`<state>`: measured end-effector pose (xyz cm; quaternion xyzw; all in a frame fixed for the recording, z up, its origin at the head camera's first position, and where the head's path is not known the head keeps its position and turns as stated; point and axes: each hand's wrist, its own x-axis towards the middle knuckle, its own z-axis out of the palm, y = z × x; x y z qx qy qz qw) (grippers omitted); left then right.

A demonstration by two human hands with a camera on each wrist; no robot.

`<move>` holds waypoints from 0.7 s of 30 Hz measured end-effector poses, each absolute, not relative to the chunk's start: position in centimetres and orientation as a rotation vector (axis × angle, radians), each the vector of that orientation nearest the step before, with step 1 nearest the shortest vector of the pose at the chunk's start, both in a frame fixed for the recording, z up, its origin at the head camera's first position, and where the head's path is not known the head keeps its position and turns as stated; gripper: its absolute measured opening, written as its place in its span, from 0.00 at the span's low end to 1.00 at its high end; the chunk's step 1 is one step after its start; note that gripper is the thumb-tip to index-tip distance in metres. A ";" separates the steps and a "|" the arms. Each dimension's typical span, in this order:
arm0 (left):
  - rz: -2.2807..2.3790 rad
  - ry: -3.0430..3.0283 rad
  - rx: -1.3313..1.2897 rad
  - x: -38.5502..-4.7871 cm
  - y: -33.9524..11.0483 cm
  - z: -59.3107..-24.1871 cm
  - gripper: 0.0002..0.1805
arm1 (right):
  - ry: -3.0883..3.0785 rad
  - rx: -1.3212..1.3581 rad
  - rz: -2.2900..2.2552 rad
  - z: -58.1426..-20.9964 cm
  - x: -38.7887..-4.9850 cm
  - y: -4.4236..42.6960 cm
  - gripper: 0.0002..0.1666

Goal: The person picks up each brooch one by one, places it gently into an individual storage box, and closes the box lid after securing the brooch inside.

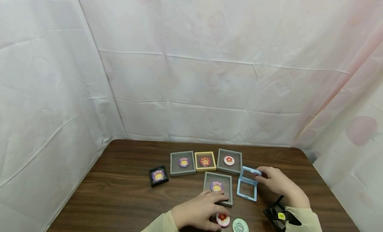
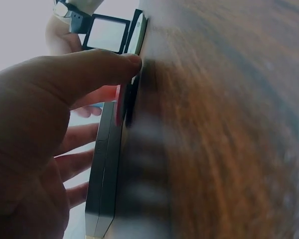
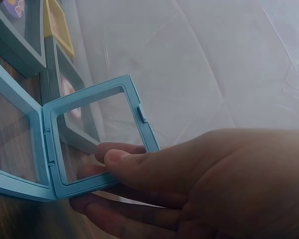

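Observation:
My right hand [image 1: 276, 182] holds the upper half of a light blue, hinged display case [image 1: 247, 191], thumb on its frame and fingers behind it. In the right wrist view, the case [image 3: 97, 134] stands unfolded, with clear windows in both halves. My left hand [image 1: 200, 208] has thumb and index finger at opposite sides of a round badge with a red flower [image 1: 222, 219], pinching its rim. The other left fingers reach over a grey case [image 1: 230, 185] that holds a purple badge [image 1: 216, 186]. A round green badge [image 1: 240, 226] lies beside the flower badge.
Along the back stand a grey case with a purple badge [image 1: 184, 162], a yellow case [image 1: 214, 165] with a red badge and another grey case [image 1: 221, 155] with a flower badge. A black case [image 1: 153, 182] sits left. A black object [image 1: 273, 215] lies by the right wrist.

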<state>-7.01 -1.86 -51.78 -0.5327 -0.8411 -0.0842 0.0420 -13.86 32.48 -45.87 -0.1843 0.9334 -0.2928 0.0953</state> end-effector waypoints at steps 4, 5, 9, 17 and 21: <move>-0.255 -2.574 -1.632 -7.1 -1.9 -51.7 0.22 | 2.755 -0.547 -0.872 -45.7 -13.8 32.2 0.03; -0.254 -2.574 -1.637 -7.1 -1.9 -51.6 0.22 | 2.756 -0.548 -0.872 -45.7 -13.8 32.1 0.03; -0.268 -2.582 -1.674 -7.2 -2.1 -51.3 0.22 | 2.767 -0.548 -0.865 -45.7 -13.8 32.0 0.03; -0.289 -2.561 -1.665 -7.4 -2.2 -51.3 0.28 | 2.765 -0.541 -0.872 -46.0 -13.9 31.9 0.04; -0.317 -2.554 -1.649 -7.5 -2.2 -51.3 0.27 | 2.747 -0.553 -0.878 -46.0 -14.0 32.0 0.05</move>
